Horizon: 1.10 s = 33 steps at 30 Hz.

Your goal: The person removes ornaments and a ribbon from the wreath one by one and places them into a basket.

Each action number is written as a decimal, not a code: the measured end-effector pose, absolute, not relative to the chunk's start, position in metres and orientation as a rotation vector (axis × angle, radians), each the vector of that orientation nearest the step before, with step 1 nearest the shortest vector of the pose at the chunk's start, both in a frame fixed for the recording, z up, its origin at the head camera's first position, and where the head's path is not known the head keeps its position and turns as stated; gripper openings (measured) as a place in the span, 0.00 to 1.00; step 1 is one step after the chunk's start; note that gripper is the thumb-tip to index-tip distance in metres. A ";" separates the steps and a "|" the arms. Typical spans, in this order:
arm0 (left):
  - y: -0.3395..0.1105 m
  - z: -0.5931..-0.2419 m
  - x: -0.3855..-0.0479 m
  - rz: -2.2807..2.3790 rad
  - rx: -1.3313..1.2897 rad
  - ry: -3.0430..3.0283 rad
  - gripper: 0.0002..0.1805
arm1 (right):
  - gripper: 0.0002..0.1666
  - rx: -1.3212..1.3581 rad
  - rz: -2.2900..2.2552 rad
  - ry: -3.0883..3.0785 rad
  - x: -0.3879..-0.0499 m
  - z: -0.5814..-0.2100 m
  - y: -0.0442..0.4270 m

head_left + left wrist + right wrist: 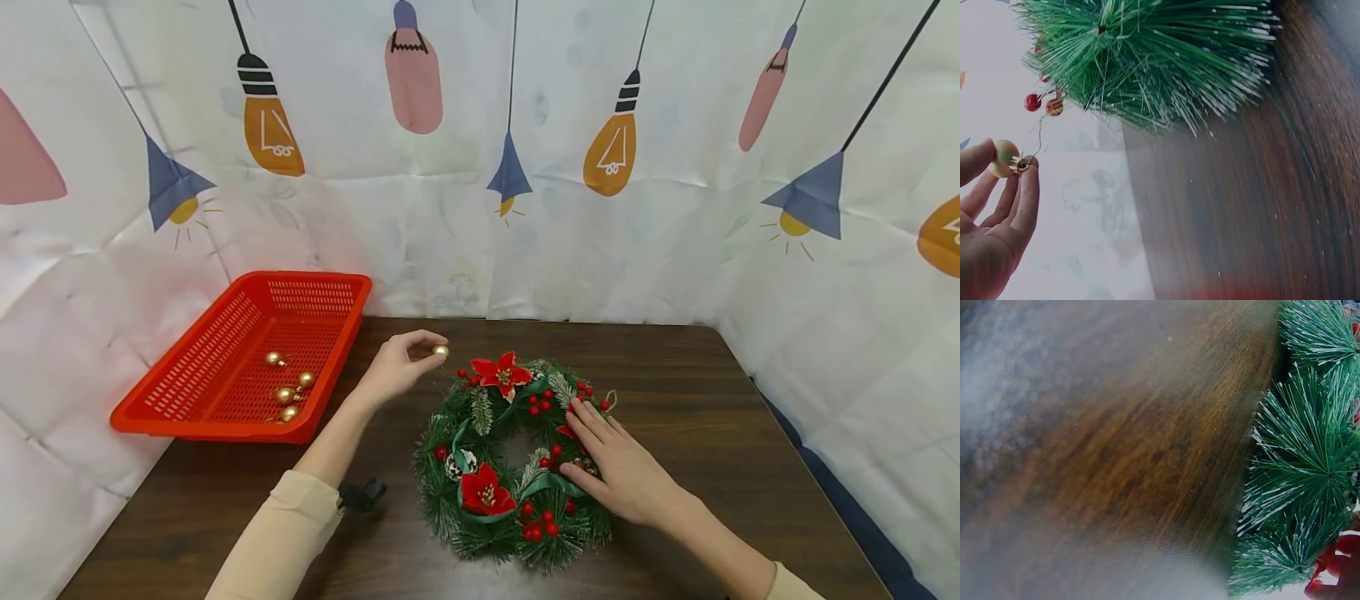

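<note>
A small gold bauble [441,351] is pinched between thumb and fingers of my left hand [397,364], just off the wreath's upper left edge. In the left wrist view, the bauble [1004,159] shows its metal cap and a thin thread loop. The green wreath [480,433] lies flat on the table, decked with red poinsettias [486,492], red berries, pine cones and green ribbon. My right hand [626,471] rests on the wreath's right side with fingers extended. Only a bit of that hand shows at the corner of the right wrist view.
A red plastic basket [225,429] stands at the table's back left with several gold baubles [285,395] inside. The dark wooden table [697,400] meets a white printed curtain [450,225] behind. A black strap piece [362,495] sits at my left wrist.
</note>
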<state>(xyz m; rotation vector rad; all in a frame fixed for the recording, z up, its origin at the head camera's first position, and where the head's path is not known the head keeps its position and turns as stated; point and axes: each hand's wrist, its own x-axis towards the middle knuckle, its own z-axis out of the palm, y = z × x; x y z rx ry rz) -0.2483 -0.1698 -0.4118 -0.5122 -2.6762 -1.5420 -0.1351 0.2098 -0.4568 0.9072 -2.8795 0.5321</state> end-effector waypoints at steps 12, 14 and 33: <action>-0.191 -0.403 -0.241 -1.553 -0.452 -2.640 0.14 | 0.49 0.910 0.544 -2.886 -0.135 -0.456 0.209; -0.195 -0.401 -0.240 -1.567 -0.441 -2.630 0.15 | 0.49 0.910 0.546 -2.886 -0.135 -0.456 0.209; -0.233 -0.385 -0.225 -1.562 -0.320 -2.587 0.21 | 0.49 0.902 0.543 -2.888 -0.134 -0.455 0.209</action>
